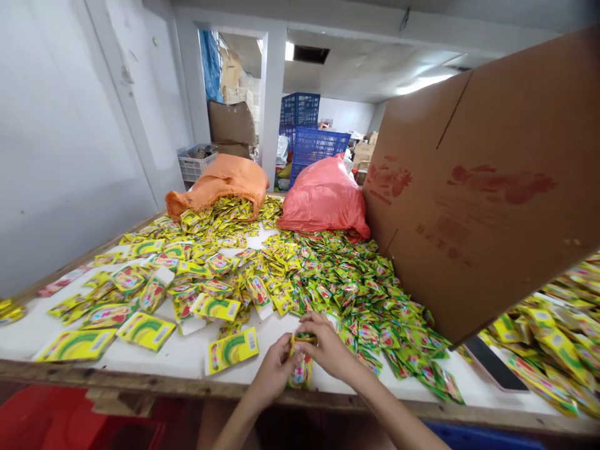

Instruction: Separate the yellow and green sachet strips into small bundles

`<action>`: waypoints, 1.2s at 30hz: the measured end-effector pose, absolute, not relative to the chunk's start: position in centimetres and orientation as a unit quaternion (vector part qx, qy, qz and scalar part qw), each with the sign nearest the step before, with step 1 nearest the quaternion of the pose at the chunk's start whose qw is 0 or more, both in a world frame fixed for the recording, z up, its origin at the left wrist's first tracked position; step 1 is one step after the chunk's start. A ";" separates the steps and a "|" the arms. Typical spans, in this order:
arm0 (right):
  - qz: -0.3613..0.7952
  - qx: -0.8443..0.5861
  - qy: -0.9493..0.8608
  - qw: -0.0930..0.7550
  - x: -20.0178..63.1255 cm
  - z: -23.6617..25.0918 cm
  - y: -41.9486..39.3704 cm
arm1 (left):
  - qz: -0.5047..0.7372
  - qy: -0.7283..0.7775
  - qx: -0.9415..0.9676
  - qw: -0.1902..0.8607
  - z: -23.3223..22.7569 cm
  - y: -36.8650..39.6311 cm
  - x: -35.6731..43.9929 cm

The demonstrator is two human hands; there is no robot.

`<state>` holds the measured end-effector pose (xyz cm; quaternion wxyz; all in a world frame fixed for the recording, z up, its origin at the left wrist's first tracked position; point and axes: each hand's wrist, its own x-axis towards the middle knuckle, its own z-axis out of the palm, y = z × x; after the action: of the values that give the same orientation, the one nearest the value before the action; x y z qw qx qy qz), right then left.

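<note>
Yellow sachets (140,330) lie loose on our left across the white tabletop (182,355), with an orange sack (220,181) spilling more at the far end. At the near edge our left hand (272,374) and right hand (328,350) both pinch a small stack of sachets (301,369), fingers closed around it, held just above the table. Green packets (365,300) spread to the right below a red sack (323,197), and a tilted cardboard box (482,187) leans over them.
</note>
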<state>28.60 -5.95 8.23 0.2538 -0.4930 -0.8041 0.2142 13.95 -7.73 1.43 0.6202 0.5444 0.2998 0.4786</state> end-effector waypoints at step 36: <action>0.317 -0.489 -0.658 0.478 28.1 3.0 -8.4 | 0.515 0.378 0.549 0.539 2.5 -8.3 12.7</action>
<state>28.10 -8.42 3.02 0.4779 -0.4885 -0.6578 0.3167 12.73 -8.34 2.54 0.5392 0.5491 0.3777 0.5148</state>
